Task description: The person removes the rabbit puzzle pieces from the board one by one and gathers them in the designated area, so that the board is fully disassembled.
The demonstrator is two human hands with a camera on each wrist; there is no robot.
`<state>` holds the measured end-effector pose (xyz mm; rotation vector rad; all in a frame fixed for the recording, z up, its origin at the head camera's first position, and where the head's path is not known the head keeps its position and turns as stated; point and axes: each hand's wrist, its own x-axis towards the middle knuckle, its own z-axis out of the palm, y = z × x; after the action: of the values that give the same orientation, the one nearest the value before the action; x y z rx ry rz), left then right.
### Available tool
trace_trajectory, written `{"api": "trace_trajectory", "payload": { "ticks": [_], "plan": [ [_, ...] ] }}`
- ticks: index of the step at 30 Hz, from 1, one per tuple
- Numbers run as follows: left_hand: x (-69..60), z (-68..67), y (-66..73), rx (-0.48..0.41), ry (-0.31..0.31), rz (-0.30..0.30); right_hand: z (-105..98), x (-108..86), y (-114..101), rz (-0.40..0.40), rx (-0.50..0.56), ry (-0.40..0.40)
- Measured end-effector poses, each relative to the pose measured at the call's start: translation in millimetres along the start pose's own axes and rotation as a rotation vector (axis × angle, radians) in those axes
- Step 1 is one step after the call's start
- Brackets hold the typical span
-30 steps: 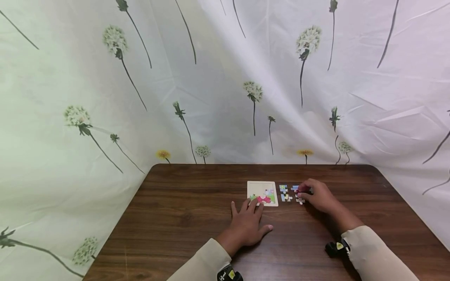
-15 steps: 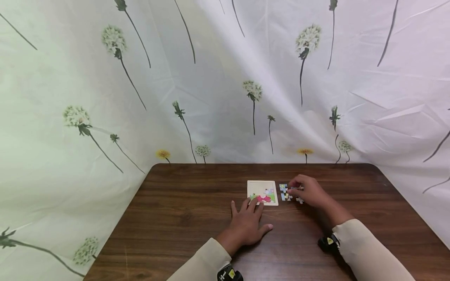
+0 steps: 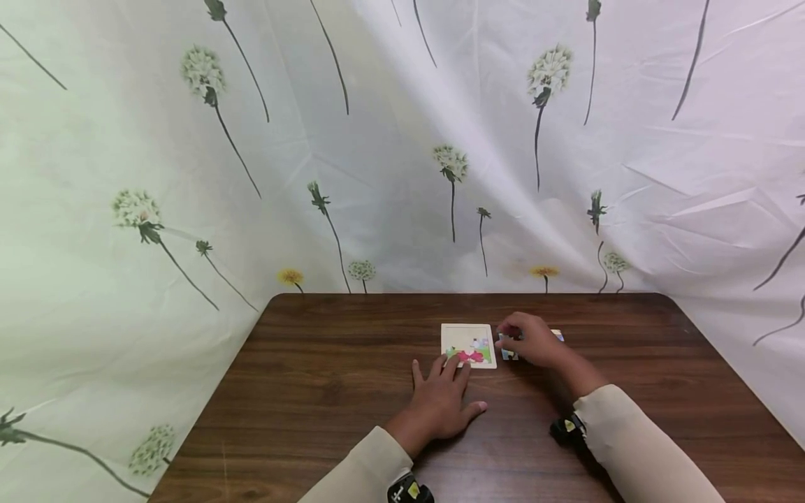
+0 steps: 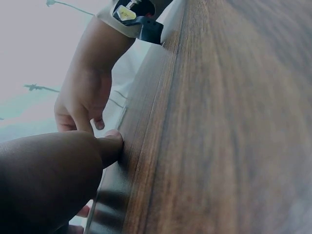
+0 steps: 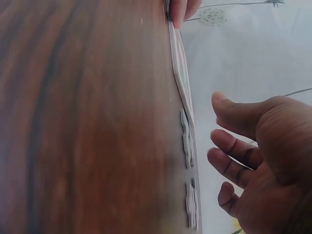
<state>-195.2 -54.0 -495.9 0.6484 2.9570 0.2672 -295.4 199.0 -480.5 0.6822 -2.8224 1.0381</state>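
Two hands, two jobs: my left hand lies spread and straight-fingered on the table, its fingertips on the near edge of the jigsaw tray, placed there, I'd judge, so the light board won't skid. It clamps nothing. Just ahead of those fingertips, the laid pieces, pinkish-red ones among them, fill the near part, while the tray's far part shows bare backing. And over on the other side, my right hand hangs above the loose jigsaw pieces, just beside the tray's right edge, thumb and fingers bent yet parted; from the right wrist I see a clear gap and nothing pinched in it. Those loose ones lie flat beneath that hand, with a blue-and-yellow piece peeping out to its right, a spot that seems handy for a short reach. How many altogether? Can't tell; my knuckles cover them.
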Motion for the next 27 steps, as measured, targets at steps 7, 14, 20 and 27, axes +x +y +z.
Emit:
{"api": "trace_trajectory", "payload": {
  "ticks": [7,14,20,27],
  "plan": [
    [-0.6,-0.9,0.4,0.008,-0.002,-0.004,9.0,6.6,-6.2,0.024,0.008,-0.022],
    [-1.9,-1.0,0.8,0.016,0.008,-0.003,14.9,12.0,-9.6,0.008,0.003,-0.055],
    [-0.5,-0.2,0.1,0.008,-0.005,-0.004,19.2,16.3,-13.4,-0.027,-0.006,-0.074],
    [-2.3,-2.3,1.3,-0.004,-0.009,0.0,24.6,21.2,-15.8,-0.012,-0.043,-0.088]
  ]
}}
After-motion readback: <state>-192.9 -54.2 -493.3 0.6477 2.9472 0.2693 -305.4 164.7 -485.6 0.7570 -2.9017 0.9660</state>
